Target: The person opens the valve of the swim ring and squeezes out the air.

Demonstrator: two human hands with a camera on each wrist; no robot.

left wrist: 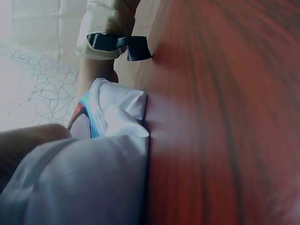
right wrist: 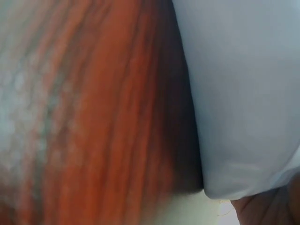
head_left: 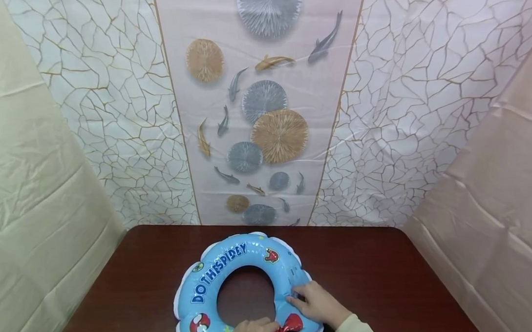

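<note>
A blue inflatable swim ring (head_left: 225,250) with a scalloped white edge and the lettering "DO THE SPIDEY" lies on the dark reddish-brown table. At its near side, my left hand (head_left: 254,330) has its fingertips on a shiny red bow-like piece (head_left: 292,323) of the ring. My right hand (head_left: 317,303) pinches the ring's right side between thumb and fingers. The ring's white underside (left wrist: 93,183) fills much of the left wrist view, with part of my left hand (left wrist: 33,143) over it. In the right wrist view, the white underside (right wrist: 243,103) stands beside the wood.
The wooden table (head_left: 375,274) reaches back to a patterned cloth backdrop (head_left: 263,88) with fish and round motifs. Beige cloth walls (head_left: 38,193) rise on both sides. A black strap (left wrist: 112,42) circles my right wrist over a pale sleeve.
</note>
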